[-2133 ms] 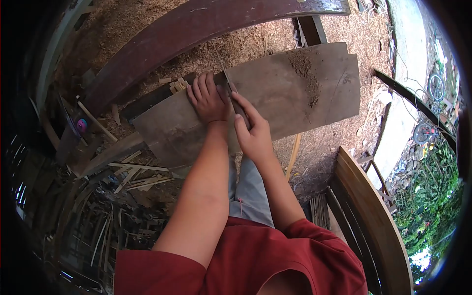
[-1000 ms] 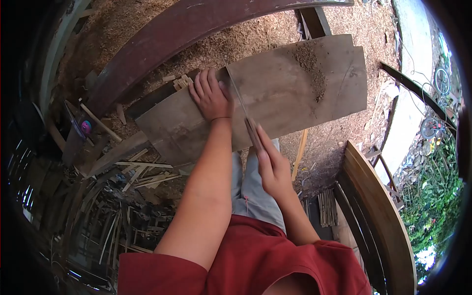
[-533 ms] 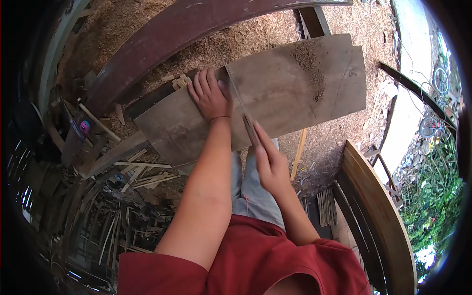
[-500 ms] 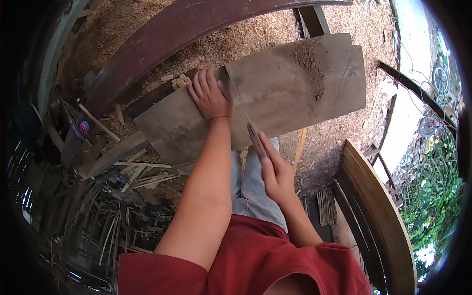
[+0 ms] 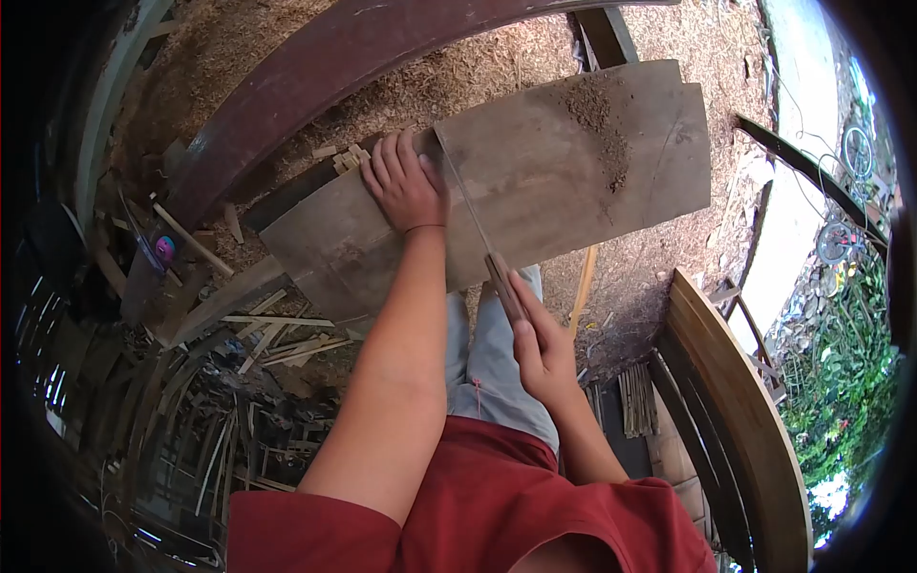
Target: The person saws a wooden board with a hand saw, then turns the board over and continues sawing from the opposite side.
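Head view: right hand [image 5: 544, 358] grips saw [image 5: 504, 285], blade [image 5: 466, 194] across board [image 5: 554, 181], upper centre of frame. Left hand [image 5: 406, 183] lies open on board, just left of blade. Best: long straight strokes, thumb clear.

shavings-strewn floor [image 5: 659, 250] | right: pale strip [image 5: 804, 67], bright greenery [image 5: 831, 411] | lower left: dim

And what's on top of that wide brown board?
The board carries the left hand and, toward its right end, brown crumbs; a thin blade, its handle in the right hand, crosses it. The surface beneath the left palm is covered.
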Demonstrator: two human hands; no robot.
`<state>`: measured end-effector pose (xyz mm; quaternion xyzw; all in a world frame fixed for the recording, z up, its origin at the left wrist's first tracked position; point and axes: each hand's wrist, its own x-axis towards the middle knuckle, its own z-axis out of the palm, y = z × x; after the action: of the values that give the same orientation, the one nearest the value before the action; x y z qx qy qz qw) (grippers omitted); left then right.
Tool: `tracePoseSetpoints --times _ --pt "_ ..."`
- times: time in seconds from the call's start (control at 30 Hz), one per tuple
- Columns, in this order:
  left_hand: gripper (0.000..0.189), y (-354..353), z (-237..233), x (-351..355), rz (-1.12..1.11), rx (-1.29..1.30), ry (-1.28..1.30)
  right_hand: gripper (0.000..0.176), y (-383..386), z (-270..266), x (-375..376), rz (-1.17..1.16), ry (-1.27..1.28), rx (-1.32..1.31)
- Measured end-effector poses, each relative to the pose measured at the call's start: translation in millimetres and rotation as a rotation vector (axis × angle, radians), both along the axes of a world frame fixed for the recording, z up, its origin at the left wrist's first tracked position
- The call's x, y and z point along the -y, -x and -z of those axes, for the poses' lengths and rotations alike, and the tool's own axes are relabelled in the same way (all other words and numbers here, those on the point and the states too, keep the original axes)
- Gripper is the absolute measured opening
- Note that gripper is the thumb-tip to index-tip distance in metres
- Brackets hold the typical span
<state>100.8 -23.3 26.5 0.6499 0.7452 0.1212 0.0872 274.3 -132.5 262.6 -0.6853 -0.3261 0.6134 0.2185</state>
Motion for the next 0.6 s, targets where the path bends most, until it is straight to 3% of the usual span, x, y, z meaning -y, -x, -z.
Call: tracePoseSetpoints --times 0.07,0.2,0.3,0.37,0.43,0.5,0.57,0.6 --pt "0.049 1 0 2 0.000 -0.017 -0.005 0.052 -3 3 4 -0.005 0.049 -0.014" --pt "0.049 1 5 -1 -0.003 -0.014 -0.004 0.051 37 90 -72 0.009 -0.200 0.068" --pt "0.050 3 10 1 0.001 -0.019 -0.026 0.050 53 115 -78 0.097 -0.317 0.056" --pt "0.051 3 7 3 0.002 -0.014 -0.022 0.051 35 60 -56 0.024 -0.073 0.042" --pt "0.052 1 1 0 -0.003 0.001 -0.004 0.053 12 26 -11 -0.003 -0.168 0.042" --pt "0.050 0 0 -2 -0.002 0.010 -0.008 0.053 -2 2 -1 -0.026 -0.070 0.029" --pt "0.048 -1 -2 0 0.002 0.015 -0.012 0.052 -1 3 -12 -0.032 0.016 0.009" --pt "0.051 0 0 1 0.001 -0.002 -0.001 0.052 11 24 -28 -0.017 -0.133 0.057"
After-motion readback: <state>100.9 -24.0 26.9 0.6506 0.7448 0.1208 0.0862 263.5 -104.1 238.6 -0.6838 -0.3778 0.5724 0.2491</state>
